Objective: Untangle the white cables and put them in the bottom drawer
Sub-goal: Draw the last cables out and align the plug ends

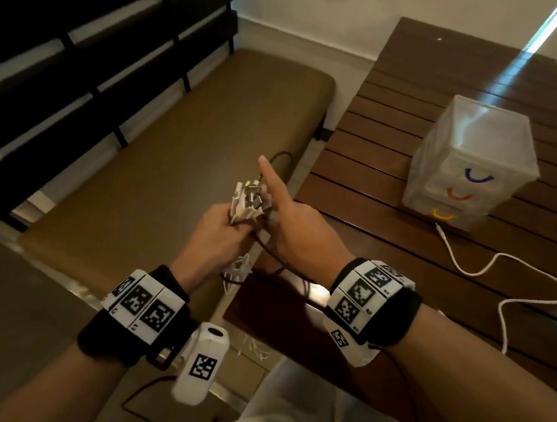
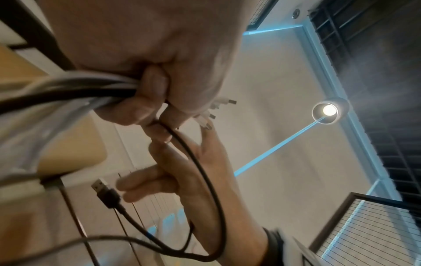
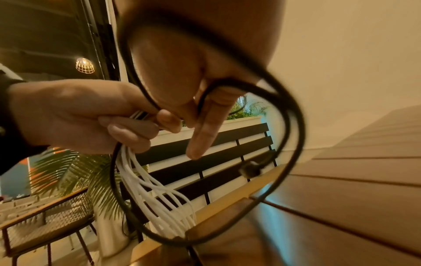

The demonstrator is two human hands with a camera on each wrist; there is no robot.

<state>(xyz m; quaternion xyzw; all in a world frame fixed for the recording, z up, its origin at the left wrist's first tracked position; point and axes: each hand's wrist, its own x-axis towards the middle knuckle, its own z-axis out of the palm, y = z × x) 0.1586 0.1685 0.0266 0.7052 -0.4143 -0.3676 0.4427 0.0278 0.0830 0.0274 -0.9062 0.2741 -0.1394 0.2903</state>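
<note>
My left hand [image 1: 220,232] grips a bundle of white cables [image 1: 245,201] in a fist, their plugs sticking up above it. The loose lengths of the white cables [image 3: 157,196] hang below the left hand [image 3: 75,115]. A black cable [image 3: 293,144] is tangled in the bundle and loops out to a USB plug [image 2: 104,190]. My right hand [image 1: 296,226] is right beside the bundle, index finger [image 1: 268,179] pointing straight up, and pinches the black cable where it leaves the fist. The translucent drawer unit [image 1: 473,154] stands on the table to the right, its bottom drawer [image 1: 443,215] marked by a yellow handle.
One more white cable [image 1: 502,276] snakes across the brown slatted table [image 1: 398,120] from the foot of the drawer unit. A padded bench [image 1: 175,139] with a dark slatted back lies to the left. More white cable [image 1: 257,348] lies low near my lap.
</note>
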